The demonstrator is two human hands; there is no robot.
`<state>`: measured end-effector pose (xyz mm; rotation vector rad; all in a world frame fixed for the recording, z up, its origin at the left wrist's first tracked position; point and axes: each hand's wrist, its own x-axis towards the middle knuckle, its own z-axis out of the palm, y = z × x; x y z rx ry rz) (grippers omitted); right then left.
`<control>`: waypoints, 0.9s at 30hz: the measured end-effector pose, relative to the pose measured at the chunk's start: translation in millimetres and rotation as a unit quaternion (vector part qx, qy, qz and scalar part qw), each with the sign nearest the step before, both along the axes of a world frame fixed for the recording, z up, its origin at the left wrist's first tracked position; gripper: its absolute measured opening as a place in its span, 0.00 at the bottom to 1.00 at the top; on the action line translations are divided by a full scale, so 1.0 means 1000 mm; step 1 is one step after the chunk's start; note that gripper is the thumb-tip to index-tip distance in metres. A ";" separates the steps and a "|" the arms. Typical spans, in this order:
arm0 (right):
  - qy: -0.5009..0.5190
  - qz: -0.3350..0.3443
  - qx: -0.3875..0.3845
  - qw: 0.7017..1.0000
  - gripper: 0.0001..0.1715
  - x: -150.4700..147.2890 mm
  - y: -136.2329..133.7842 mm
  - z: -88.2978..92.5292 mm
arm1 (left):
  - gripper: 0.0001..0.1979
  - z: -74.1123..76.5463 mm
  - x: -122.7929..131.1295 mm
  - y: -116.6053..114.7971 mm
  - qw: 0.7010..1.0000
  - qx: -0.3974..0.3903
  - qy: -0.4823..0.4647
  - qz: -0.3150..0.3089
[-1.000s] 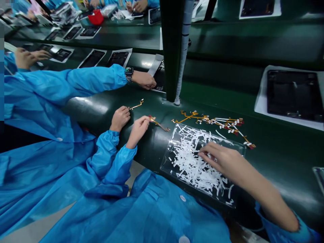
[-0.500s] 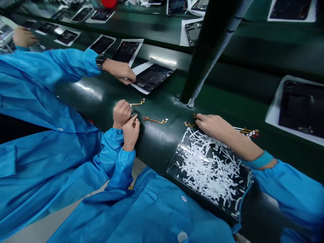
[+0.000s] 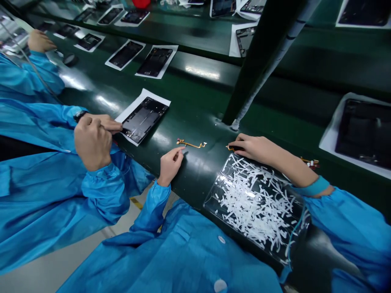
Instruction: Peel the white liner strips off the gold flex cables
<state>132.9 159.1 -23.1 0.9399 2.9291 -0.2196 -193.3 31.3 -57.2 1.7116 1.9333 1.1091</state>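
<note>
My left hand point(image 3: 171, 166) is just below an orange flex cable point(image 3: 191, 144) on the green bench. Its fingers are curled, the thumb and forefinger close together beside the cable; whatever may be between them is hidden. My right hand point(image 3: 258, 148) lies palm down behind a clear plastic tray point(image 3: 210, 199) of white paper strips point(image 3: 253, 203). Its fingertips close on another flex cable point(image 3: 229, 148), mostly covered by the hand. More flex cables point(image 3: 310, 162) lie behind my right wrist.
A co-worker's hands point(image 3: 94, 142) at left hold a dark phone housing point(image 3: 146, 118) on white paper. More housings point(image 3: 155, 62) line the bench and the shelf behind. A dark post point(image 3: 259, 65) rises from the bench. Another housing point(image 3: 363, 130) lies at right.
The co-worker's hand beside mine has moved away left, and the small cable there has left the bench. The phone housing has come nearer, leftward. My left hand has shifted right and down.
</note>
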 end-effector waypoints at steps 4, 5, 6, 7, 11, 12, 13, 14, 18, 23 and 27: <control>0.004 -0.008 -0.010 1.000 0.16 -0.004 0.003 -0.004 | 0.14 -0.001 0.005 -0.002 1.000 -0.003 0.003 -0.022; 0.005 -0.013 -0.007 1.000 0.15 -0.004 0.002 -0.005 | 0.14 -0.001 0.006 -0.002 1.000 -0.004 0.002 -0.024; 0.007 -0.019 -0.002 1.000 0.15 -0.003 0.001 -0.006 | 0.14 -0.001 0.007 -0.002 1.000 -0.005 0.001 -0.025; 0.011 -0.025 0.005 1.000 0.15 -0.003 0.000 -0.007 | 0.14 -0.001 0.008 -0.002 1.000 -0.005 0.001 -0.026; 0.046 -0.052 0.038 0.997 0.20 0.007 -0.006 -0.003 | 0.14 0.001 0.017 -0.003 0.999 -0.004 -0.008 -0.033; 0.060 -0.065 0.047 0.995 0.21 0.012 -0.007 0.002 | 0.14 0.003 0.020 -0.004 0.999 -0.005 -0.013 -0.037; 0.081 -0.082 0.057 0.992 0.21 0.018 -0.009 0.008 | 0.14 0.005 0.023 -0.005 0.999 -0.007 -0.018 -0.042; 0.105 -0.103 0.067 0.987 0.21 0.025 -0.010 0.016 | 0.14 0.008 0.027 -0.007 0.998 -0.010 -0.025 -0.050; 0.208 -0.167 0.080 0.960 0.18 0.053 -0.027 0.060 | 0.13 0.025 0.046 -0.011 0.994 -0.024 -0.056 -0.087; 0.372 -0.295 -0.024 0.880 0.09 0.062 -0.081 0.106 | 0.11 0.064 0.093 -0.016 0.980 -0.007 -0.145 -0.134; 0.427 -0.356 -0.114 0.823 0.08 0.052 -0.124 0.114 | 0.08 0.095 0.142 -0.019 0.954 0.044 -0.210 -0.208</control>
